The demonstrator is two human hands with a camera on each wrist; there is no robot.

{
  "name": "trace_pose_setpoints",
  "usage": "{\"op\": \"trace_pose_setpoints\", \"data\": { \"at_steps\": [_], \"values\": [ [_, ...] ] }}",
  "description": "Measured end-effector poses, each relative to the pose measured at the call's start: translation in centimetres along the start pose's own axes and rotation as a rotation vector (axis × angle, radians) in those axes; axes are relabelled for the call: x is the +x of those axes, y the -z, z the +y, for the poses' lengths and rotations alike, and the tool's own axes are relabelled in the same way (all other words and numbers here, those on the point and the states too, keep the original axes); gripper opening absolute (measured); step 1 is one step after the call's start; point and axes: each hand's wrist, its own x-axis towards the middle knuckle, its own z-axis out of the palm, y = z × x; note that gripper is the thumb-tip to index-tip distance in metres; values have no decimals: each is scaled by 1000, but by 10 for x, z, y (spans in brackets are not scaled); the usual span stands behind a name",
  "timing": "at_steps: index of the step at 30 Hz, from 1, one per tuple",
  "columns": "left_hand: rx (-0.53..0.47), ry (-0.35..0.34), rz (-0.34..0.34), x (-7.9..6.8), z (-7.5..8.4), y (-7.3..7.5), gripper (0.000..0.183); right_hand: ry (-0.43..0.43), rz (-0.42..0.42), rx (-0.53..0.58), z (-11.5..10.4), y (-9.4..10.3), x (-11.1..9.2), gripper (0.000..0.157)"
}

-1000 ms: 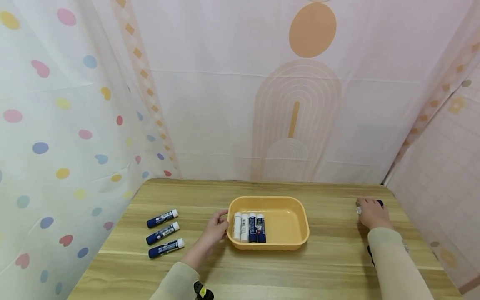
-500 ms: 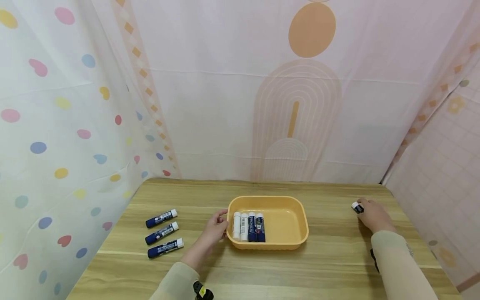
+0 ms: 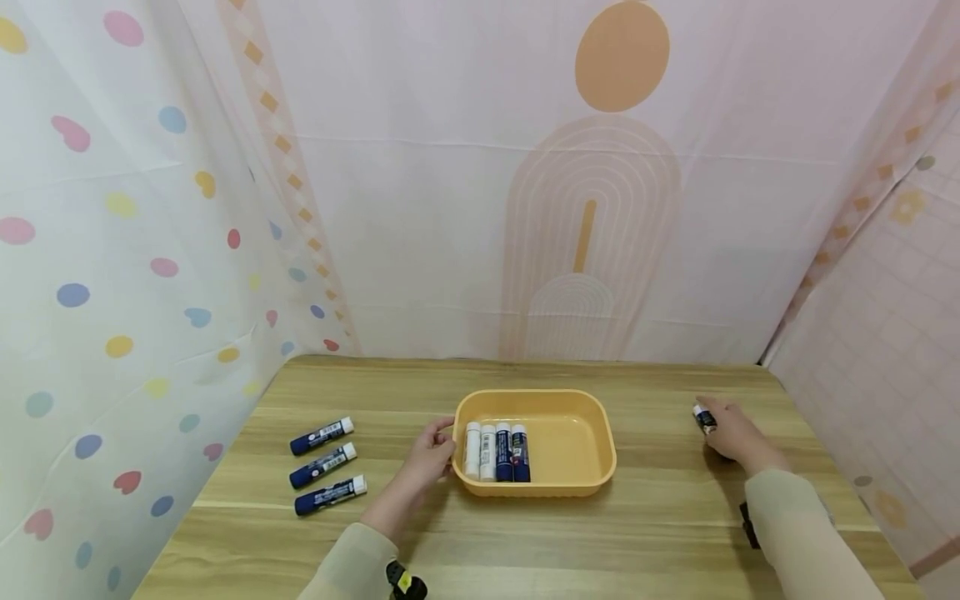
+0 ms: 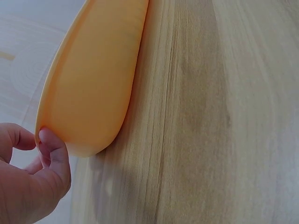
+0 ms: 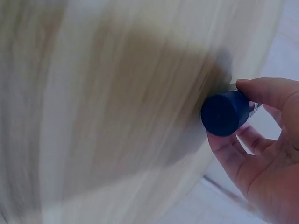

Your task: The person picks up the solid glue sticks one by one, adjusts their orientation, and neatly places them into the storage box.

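Observation:
My left hand (image 3: 429,457) pinches the left rim of a yellow-orange plastic tray (image 3: 573,450); in the left wrist view, thumb and fingers meet at the edge of its wall (image 4: 98,74). Inside the tray, side by side at its left, lie two white glue sticks (image 3: 480,452) and two navy ones (image 3: 512,454) with white caps. On the right side of the table, my right hand (image 3: 738,435) grips another navy glue stick (image 3: 704,419) between thumb and fingers. Its round blue base (image 5: 222,115) faces the right wrist camera, close over the wood.
Three navy glue sticks with white caps, the middle one (image 3: 323,465) among them, lie in a slanted column at the table's left. A patterned curtain (image 3: 420,208) hangs behind the wooden table (image 3: 570,550), with more cloth at both sides.
My right hand has taken the glue stick from the right side slightly leftward, turning it so its white cap points away. The left hand has kept its hold on the tray.

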Motion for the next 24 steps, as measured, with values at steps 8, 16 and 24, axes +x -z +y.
{"op": "trace_pose_setpoints", "data": {
  "at_steps": [8, 16, 24],
  "values": [
    [1, -5, -14, -2, 1, 1, 53, 122, 125, 116, -16, -8, -4, 64],
    [0, 18, 13, 0, 1, -1, 54, 51, 107, 423, -54, -8, -9, 66],
    [-2, 16, 11, 1, 0, -2, 53, -116, -29, 780, -85, -11, -15, 72]
  ]
}}
